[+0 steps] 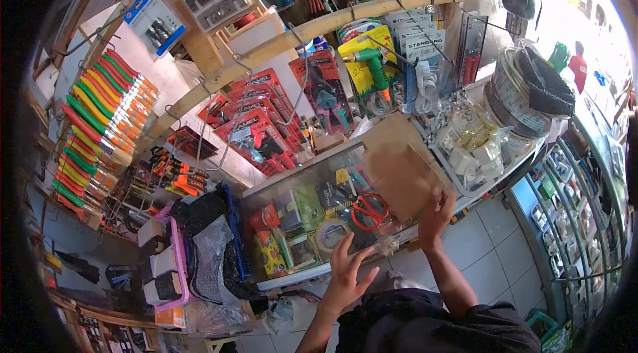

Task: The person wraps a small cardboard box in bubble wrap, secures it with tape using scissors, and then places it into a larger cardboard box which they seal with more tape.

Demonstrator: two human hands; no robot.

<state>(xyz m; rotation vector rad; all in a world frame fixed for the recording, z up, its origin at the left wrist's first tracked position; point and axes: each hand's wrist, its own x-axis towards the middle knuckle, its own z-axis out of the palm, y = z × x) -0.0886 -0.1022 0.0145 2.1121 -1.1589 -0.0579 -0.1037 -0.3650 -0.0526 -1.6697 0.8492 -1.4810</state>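
Observation:
My right hand (436,215) grips the near right edge of a brown cardboard piece (399,177), which lies on a glass-topped display counter (271,188). A raised strip or flap runs along the cardboard's right side. My left hand (345,276) is open over the counter's front edge, its fingers spread and holding nothing. Just beyond those fingers is a roll of tape (325,236). Red-handled scissors (369,212) sit between the tape and the cardboard.
A tray of small white fittings (465,160) and coiled hose (522,104) stand at the right. Carded tools (256,137) and a green spray gun (375,67) hang behind the counter. Paintbrushes (100,100) hang at left, above a pink basket (178,253).

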